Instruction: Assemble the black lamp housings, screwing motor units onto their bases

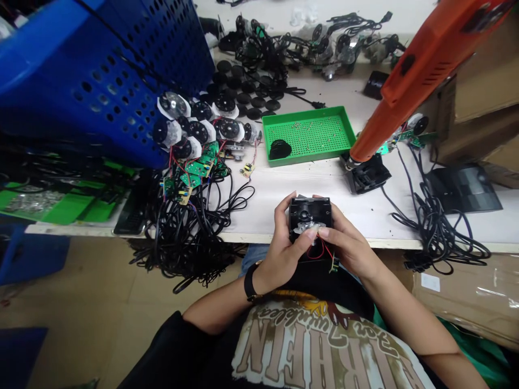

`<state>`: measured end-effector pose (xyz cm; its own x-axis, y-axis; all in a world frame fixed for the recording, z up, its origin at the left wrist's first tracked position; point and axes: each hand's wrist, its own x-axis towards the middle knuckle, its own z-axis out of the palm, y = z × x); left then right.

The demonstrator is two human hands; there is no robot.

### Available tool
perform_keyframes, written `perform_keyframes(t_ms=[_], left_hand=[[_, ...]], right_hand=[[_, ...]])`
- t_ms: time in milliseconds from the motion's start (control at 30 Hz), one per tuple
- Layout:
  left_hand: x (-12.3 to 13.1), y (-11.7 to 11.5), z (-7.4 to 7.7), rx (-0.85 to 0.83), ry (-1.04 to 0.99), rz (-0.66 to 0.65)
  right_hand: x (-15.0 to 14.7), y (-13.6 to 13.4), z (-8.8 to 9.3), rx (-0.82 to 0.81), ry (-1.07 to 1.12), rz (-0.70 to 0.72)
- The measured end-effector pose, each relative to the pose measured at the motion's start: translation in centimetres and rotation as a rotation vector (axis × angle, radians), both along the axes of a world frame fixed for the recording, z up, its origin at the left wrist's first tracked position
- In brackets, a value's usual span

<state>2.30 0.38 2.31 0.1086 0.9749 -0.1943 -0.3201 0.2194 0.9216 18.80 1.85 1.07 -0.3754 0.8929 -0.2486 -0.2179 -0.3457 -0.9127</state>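
Observation:
Both of my hands grip a black plastic housing (302,208) just past the bench's front edge. My left hand (280,253) wraps its left side, thumb pressed on a clear plastic part (308,226) inside the open face. On the other side, my right hand (344,240) has its fingers round the housing and its thumb on the same clear part. Thin red wires (317,253) hang below the thumbs, with a small circuit board (334,265) dangling at their end. The backs of the fingers behind the housing are hidden.
A green tray (344,127) holds small screws and a black piece. An orange power screwdriver (421,75) rests its tip on another black housing (368,174). Clear-and-black motor assemblies (198,129) and tangled black cables (194,227) lie left, beside a blue crate (121,81). Cardboard boxes (486,86) stand right.

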Motion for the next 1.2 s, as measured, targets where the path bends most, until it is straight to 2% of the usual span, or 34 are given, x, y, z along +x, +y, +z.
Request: perform_keyframes(t_ms=[200, 300, 400, 500, 700, 800, 933, 1000, 1133, 1200], left_hand=[[0.1, -0.1, -0.7, -0.112, -0.122, 0.029], [0.2, 0.0, -0.5, -0.147, -0.214, 0.039], [0.2, 0.0, -0.5, -0.154, -0.210, 0.030], [0.2, -0.1, -0.6, -0.167, -0.144, 0.041], [0.0, -0.1, 0.0, -0.199, 0.027, 0.049], [0.2, 0.2, 0.4, -0.247, 0.036, 0.047], [0.3, 0.5, 0.6, -0.269, -0.029, 0.023], [0.0, 0.7, 0.5, -0.262, -0.066, 0.026], [-1.0, 1.1, -0.1, -0.263, -0.184, 0.104], [-1.5, 1.3, -0.5, -0.287, -0.229, 0.128]], right_hand=[[-0.2, 0.7, 0.6, -0.166, 0.169, -0.027], [-0.4, 0.9, 1.0, -0.158, 0.216, -0.034], [-0.6, 0.8, 1.0, -0.145, 0.195, -0.032], [-0.7, 0.6, 1.0, -0.099, 0.119, -0.019], [-0.7, 0.8, 0.9, 0.095, 0.037, 0.007], [-0.4, 0.7, 0.8, 0.143, -0.008, 0.006], [1.8, 0.0, 2.1, 0.262, -0.248, 0.011], [3.9, -0.2, 2.9, 0.382, -0.460, -0.122], [9.6, 0.9, 3.0, 0.650, -0.958, -0.544], [12.3, 2.3, 2.5, 0.670, -1.161, -0.591]])
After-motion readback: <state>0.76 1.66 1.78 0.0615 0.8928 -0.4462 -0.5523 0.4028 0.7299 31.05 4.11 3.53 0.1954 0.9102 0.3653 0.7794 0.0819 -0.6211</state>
